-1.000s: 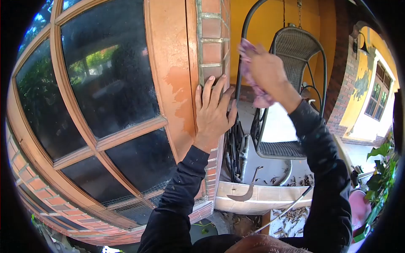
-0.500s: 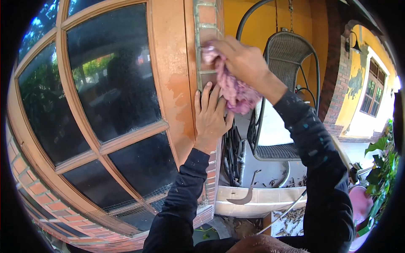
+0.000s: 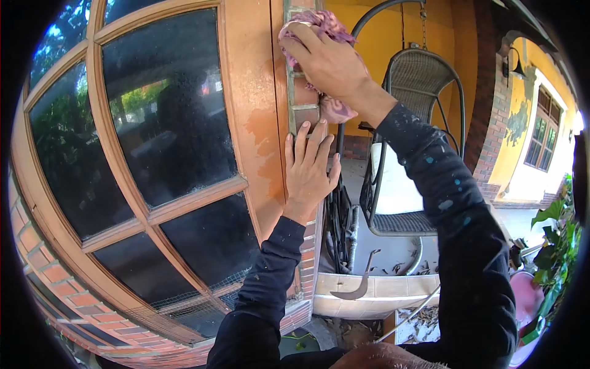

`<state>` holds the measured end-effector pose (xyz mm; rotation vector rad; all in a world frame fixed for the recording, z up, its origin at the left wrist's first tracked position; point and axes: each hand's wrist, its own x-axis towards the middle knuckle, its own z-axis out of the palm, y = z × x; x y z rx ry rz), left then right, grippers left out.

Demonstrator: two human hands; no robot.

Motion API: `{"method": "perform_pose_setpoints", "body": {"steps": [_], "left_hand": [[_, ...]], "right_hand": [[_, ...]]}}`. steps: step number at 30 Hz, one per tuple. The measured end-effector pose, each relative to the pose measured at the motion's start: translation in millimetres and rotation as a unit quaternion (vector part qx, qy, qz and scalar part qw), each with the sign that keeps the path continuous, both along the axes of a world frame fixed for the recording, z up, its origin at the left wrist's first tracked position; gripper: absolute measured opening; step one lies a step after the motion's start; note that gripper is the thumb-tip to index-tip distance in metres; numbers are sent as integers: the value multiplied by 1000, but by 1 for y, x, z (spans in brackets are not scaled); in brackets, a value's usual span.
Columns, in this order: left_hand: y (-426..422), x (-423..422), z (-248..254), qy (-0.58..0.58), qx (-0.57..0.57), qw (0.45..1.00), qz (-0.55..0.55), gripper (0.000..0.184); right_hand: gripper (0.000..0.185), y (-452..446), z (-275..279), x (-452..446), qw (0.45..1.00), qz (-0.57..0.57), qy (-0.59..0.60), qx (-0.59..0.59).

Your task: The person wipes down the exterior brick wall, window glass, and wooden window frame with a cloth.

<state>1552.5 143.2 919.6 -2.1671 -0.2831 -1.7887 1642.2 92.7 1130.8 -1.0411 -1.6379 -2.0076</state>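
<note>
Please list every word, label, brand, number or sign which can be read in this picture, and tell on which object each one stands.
None: there is no readable text in this view.
The cloth in the right hand shows only a mottled pattern.
The right sleeve has pale spots, not letters.
The large window pane shows reflections, no lettering.

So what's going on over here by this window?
A person in dark sleeves has a crumpled pink-purple cloth bunched in the right hand, up at the brick pillar, apparently pressed against it. The left hand is spread on the same pillar, just below, holding nothing. The wood-framed window is to the left; a hanging wicker chair is behind, to the right.
</note>
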Motion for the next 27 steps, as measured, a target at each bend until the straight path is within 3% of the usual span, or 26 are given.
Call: {"method": "perform_pose_setpoints", "body": {"steps": [7, 9, 11, 13, 14, 16, 18, 22, 27], "left_hand": [[5, -7, -3, -1, 5, 1000, -27, 44], [9, -6, -2, 0, 17, 999, -40, 41], [8, -10, 0, -10, 19, 998, -51, 39], [5, -12, -1, 9, 9, 998, -65, 38], [5, -9, -2, 6, 8, 998, -64, 40], [7, -6, 2, -8, 10, 999, -53, 42], [3, -6, -4, 2, 7, 999, -43, 46], [5, -5, -6, 8, 2, 999, -34, 45], [14, -1, -3, 7, 13, 1000, -27, 48]], "right_hand": [[42, -15, -14, 11, 999, -2, 45, -29], [39, -18, -19, 12, 990, 88, 111, 1], [30, -28, -34, 46, 952, -34, 301, -37], [26, -42, -52, 113, 892, -123, 413, -135], [26, -44, -45, 114, 900, -122, 399, -128], [25, -53, -54, 103, 954, 21, 296, -28], [28, -55, -39, 56, 958, 83, 272, -19], [25, -24, -5, -24, 986, 113, 121, 13], [20, -6, -3, 12, 989, -32, 146, -23]]}}
